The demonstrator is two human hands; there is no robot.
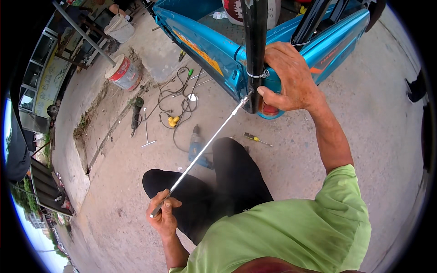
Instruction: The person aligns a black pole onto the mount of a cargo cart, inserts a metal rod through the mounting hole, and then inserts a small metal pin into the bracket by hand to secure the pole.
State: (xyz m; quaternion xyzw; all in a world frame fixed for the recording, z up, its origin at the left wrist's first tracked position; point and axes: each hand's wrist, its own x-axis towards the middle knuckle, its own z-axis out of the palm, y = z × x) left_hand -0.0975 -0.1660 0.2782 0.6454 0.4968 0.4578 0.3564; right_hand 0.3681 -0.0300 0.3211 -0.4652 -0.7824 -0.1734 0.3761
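Observation:
My left hand [163, 213] is closed around the dark handle of a long T-handle socket wrench [207, 146]. The wrench's bright shaft slants up and away to the right, its socket end meeting the lower part of a black post [255, 41]. My right hand [291, 77] grips that post at the corner of a blue cargo bed [339, 41], thumb close to the socket end. Some of its fingertips are hidden behind the post. A loop of wire [258, 75] ties around the post beside my thumb. Whatever the socket sits on is too small to make out.
On the concrete lie a blue power drill [195, 148], a screwdriver [257, 139], a green angle grinder [137, 111], another T-handle wrench [146, 129] and tangled cable [175, 93]. Farther left stand a red-and-white bucket [124, 75] holding a pole and a white bucket [119, 28].

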